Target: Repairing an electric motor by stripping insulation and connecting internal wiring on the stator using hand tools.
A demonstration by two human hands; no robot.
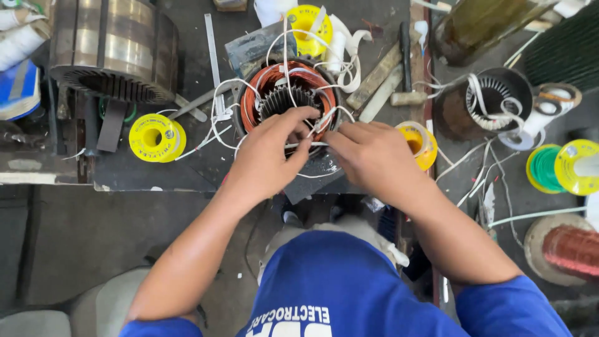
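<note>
Motor stator (288, 100) with copper windings at twelve o'clock on bench. Left hand (269, 153) and right hand (374, 153) both pinching white cord (315, 144) across its near rim. Likely risks: cord slipping loose, or nicked copper wire from pulling too hard.

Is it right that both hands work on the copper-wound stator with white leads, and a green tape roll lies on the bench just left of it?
Not quite. In the head view both hands, left hand and right hand, are at the copper-wound stator with white leads, but the tape roll left of it is yellow, not green.
</note>
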